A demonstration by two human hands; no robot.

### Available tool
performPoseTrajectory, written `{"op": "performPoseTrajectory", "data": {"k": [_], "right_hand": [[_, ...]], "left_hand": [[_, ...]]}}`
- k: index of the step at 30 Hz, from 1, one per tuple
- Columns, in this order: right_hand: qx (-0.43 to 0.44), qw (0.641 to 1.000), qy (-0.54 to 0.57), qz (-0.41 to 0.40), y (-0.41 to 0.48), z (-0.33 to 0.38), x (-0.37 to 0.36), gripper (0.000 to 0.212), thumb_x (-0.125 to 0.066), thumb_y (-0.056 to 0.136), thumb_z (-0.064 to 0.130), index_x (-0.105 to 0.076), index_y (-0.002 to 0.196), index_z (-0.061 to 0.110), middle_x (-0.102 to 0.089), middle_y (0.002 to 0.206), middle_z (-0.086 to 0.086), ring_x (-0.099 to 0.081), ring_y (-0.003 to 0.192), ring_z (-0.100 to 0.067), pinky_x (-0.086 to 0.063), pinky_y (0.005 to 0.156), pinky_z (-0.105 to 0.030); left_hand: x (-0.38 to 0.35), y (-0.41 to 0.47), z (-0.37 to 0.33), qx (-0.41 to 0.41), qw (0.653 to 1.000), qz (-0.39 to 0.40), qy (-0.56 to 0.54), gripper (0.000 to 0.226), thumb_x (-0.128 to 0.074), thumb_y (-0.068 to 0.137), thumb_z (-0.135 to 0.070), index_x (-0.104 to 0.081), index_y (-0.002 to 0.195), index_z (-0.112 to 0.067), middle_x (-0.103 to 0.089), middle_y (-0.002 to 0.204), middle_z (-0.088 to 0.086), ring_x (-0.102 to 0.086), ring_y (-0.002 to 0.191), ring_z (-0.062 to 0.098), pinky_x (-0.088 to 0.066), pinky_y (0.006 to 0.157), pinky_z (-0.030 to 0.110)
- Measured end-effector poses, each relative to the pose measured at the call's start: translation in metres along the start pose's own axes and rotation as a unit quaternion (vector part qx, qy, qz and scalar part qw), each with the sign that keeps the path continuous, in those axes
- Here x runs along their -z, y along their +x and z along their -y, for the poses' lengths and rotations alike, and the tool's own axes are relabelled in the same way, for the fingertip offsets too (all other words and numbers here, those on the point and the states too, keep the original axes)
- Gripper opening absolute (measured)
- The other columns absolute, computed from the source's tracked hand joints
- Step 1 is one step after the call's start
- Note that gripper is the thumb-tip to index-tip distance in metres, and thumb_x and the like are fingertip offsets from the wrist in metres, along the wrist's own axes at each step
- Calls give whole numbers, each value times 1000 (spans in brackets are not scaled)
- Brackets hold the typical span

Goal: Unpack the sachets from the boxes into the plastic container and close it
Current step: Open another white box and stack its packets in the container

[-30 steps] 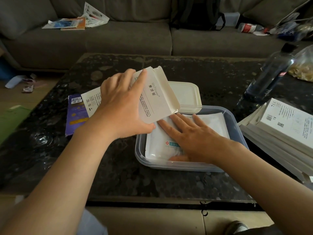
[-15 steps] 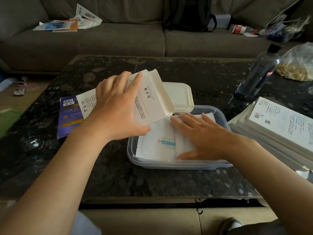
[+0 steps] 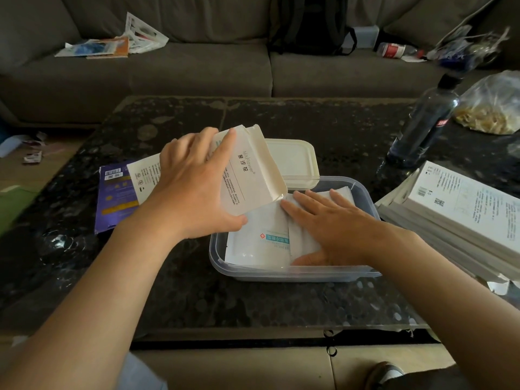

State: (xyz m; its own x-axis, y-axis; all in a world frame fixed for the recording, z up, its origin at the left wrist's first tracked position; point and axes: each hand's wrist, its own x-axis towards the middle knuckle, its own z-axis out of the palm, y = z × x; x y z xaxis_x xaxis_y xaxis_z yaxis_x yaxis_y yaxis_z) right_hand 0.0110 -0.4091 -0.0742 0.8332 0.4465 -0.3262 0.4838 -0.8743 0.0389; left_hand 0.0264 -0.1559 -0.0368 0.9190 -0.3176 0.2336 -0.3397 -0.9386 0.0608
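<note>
- The left hand is still gripping the white cardboard box, fingers spread over its printed face and thumb hooked under the lower edge. It is tilting the open end down over the clear plastic container's near-left corner, much as it was a second ago.
- The right hand, flat with fingers straight and together, is now pressing the white foil sachets further right in the container, so the teal label it was covering is showing.
- The sachets are lying inside the container, one overlapping another, so this box appears to be emptied.
- The cream plastic lid is still sitting behind the container and a stack of white boxes is waiting to the right, so closing is probably some way off.
</note>
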Motion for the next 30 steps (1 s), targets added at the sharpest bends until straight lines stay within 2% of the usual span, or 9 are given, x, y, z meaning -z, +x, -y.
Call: {"op": "performPoseTrajectory", "data": {"k": [5, 8, 11, 14, 16, 18, 20, 26, 30], "right_hand": [[-18, 997, 73, -18, -13, -4, 15, 111, -44, 73, 88, 2, 158, 34, -8, 168, 9, -10, 154, -22, -8, 123, -53], [-32, 998, 46, -15, -19, -7, 16, 107, -47, 76, 85, -3, 158, 31, -17, 165, 9, -20, 151, -22, -15, 123, -48], [-39, 999, 17, 2, -20, -6, 14, 104, -46, 79, 83, -5, 158, 30, -17, 165, 6, -18, 153, -23, -13, 124, -49], [-65, 989, 132, -31, -23, -2, 24, 94, -57, 81, 75, -19, 156, 35, -34, 157, 12, -35, 145, -19, -29, 118, -44], [-93, 949, 273, -126, -26, 3, 37, 71, -66, 88, 53, -38, 150, 33, -50, 147, 10, -51, 131, -12, -44, 112, -40], [-87, 864, 429, -248, -28, 9, 51, 39, -66, 94, 28, -58, 132, 24, -68, 123, 8, -65, 111, -8, -55, 100, -36], [-62, 772, 563, -289, -28, 17, 63, 22, -62, 96, 9, -65, 117, 17, -75, 103, 5, -73, 98, -13, -60, 88, -34], [-15, 687, 711, -148, -15, 31, 66, 26, -59, 97, 5, -62, 121, 13, -74, 104, -3, -72, 101, -20, -62, 78, -32], [27, 666, 741, -83, -5, 33, 63, 31, -58, 96, 7, -62, 127, 8, -68, 122, -14, -65, 115, -31, -58, 94, -46]], "left_hand": [[0, 2, 0, -6, 1000, -5, -1, 129, -72, 52, -71, -8, 155, -27, -19, 156, 2, -19, 142, 31, -16, 118, 50], [0, 2, -1, -8, 1000, -1, 1, 129, -70, 52, -72, -7, 155, -28, -18, 157, 1, -18, 143, 30, -16, 118, 50], [1, 1, -1, -8, 1000, 1, 2, 130, -67, 50, -73, -6, 156, -28, -18, 156, 1, -18, 143, 30, -15, 118, 49], [4, -1, -2, -15, 1000, 5, -1, 130, -69, 51, -72, -5, 156, -28, -18, 156, -1, -17, 143, 29, -14, 119, 48], [5, -1, -4, -28, 1000, 5, 0, 129, -69, 52, -71, -5, 155, -27, -17, 156, -1, -16, 143, 28, -12, 120, 49], [6, 0, -9, -40, 999, -1, 3, 129, -73, 54, -69, -5, 155, -27, -15, 156, -1, -14, 143, 27, -9, 121, 49], [6, 0, -16, -52, 998, -13, 19, 131, -79, 55, -66, -6, 156, -26, -13, 158, 1, -12, 143, 28, -6, 122, 50], [1, -3, -28, -103, 991, -72, 36, 133, -84, 51, -64, -16, 156, -19, -24, 159, 14, -23, 144, 37, -13, 121, 58], [-1, -5, -31, -129, 987, -84, 38, 129, -84, 53, -59, -20, 156, -17, -27, 159, 17, -25, 145, 39, -15, 120, 61]]}}
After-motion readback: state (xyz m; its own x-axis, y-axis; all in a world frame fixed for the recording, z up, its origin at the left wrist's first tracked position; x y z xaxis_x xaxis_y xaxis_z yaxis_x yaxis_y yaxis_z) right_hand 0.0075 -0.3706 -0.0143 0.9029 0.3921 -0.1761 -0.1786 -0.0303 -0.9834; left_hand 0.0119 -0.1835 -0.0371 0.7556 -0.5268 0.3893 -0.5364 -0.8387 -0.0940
